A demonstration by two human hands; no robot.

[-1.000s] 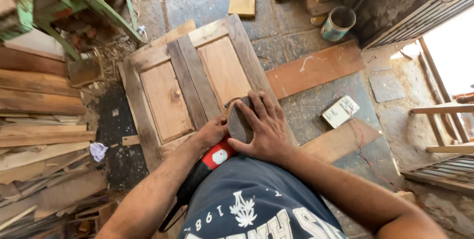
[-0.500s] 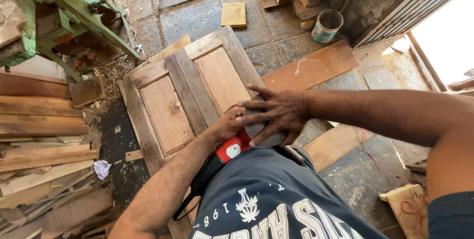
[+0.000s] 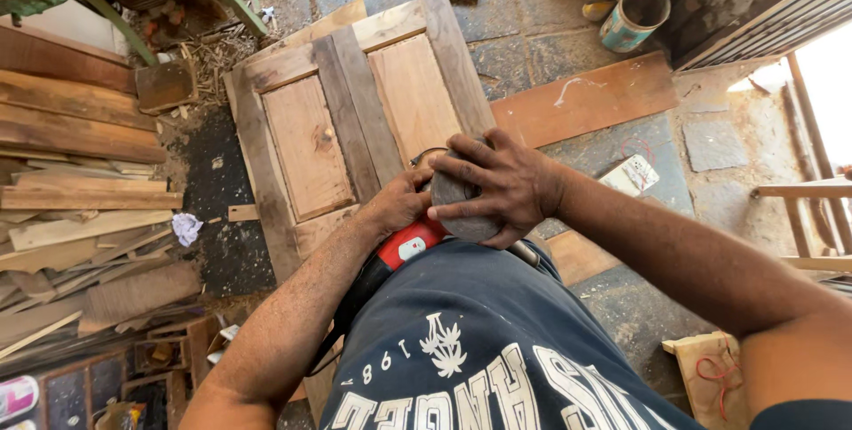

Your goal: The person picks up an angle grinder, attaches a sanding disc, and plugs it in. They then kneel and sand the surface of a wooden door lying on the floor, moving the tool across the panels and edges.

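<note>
Navy T-shirt with white print, bare forearms

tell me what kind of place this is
Most likely a woodworking or carpentry workshop. A panelled wooden door lies flat on the stone floor, planks and offcuts are stacked beside it, and the left hand and right hand hold a red power tool with a round disc.

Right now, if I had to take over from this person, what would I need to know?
Left hand: grips the red power tool held against the body.
Right hand: spread over the grey round disc at the tool's head, fingers pressing on it.
Wooden panelled door: flat on the stone floor just ahead, not touched by the tool.
Done: tool picked up and in both hands.
Left: the hands are on the disc; the door shows no work under way.
</note>
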